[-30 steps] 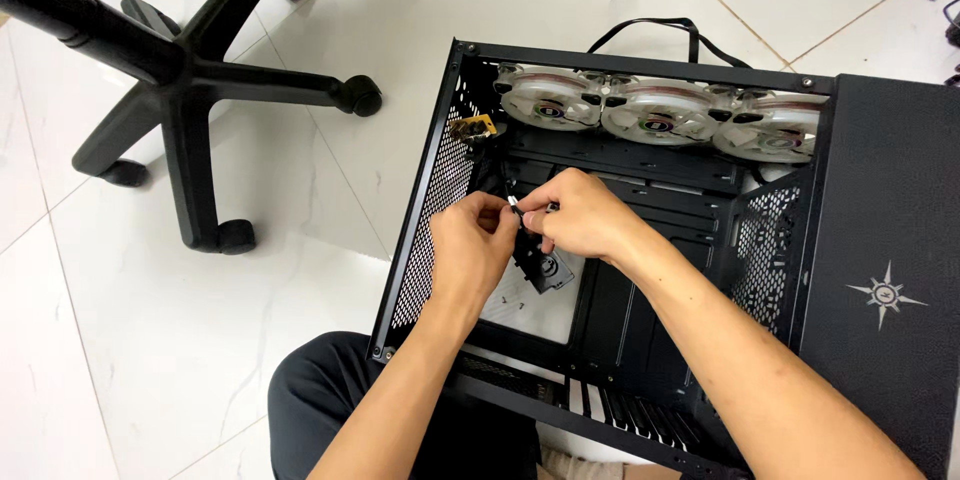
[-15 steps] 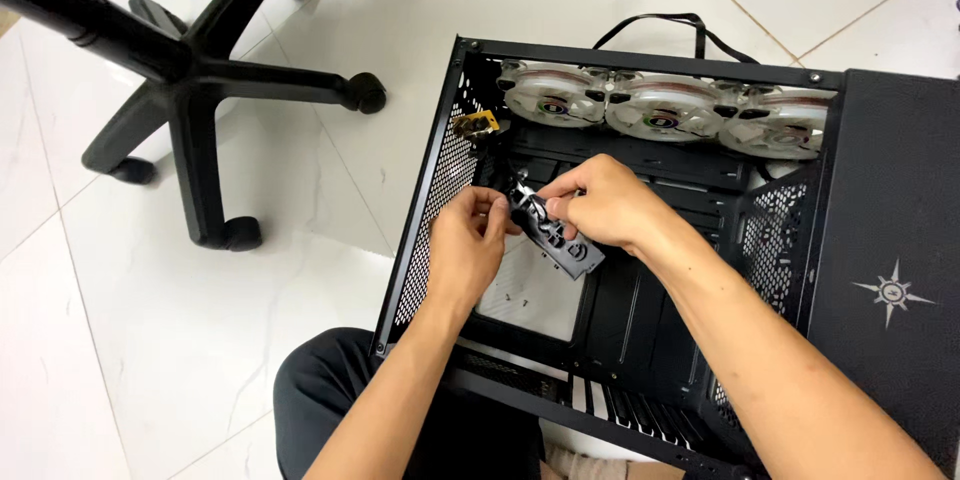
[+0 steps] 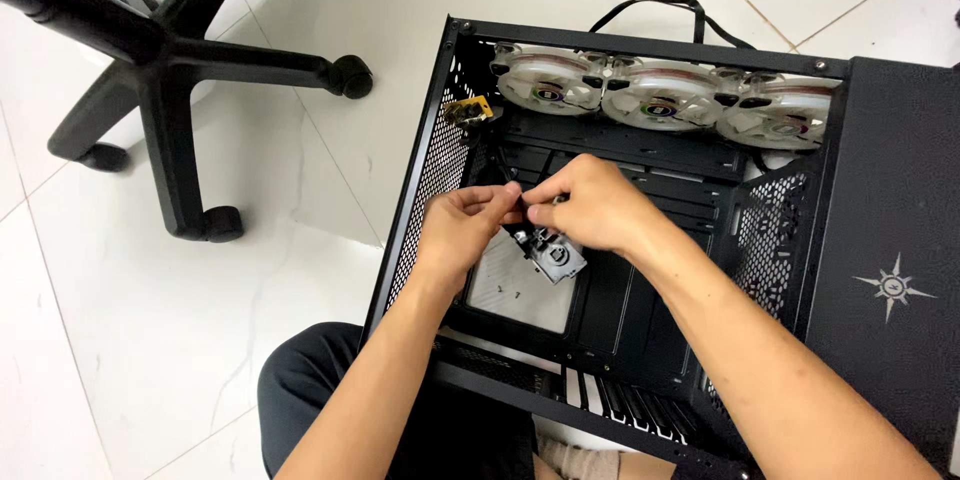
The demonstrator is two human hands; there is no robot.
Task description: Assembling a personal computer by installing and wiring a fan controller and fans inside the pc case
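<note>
Both hands inside open black metal computer case [image 3: 450,130]: left hand [image 3: 462,230] and right hand [image 3: 590,205] pinch-grip small grey metal bracket [image 3: 555,258] between them.

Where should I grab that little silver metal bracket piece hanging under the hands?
Probably by its top end, from above, as both hands do: the left hand and right hand pinch there. The small silver metal bracket hangs down tilted inside the black computer case, leaving its top easiest to reach.
</note>
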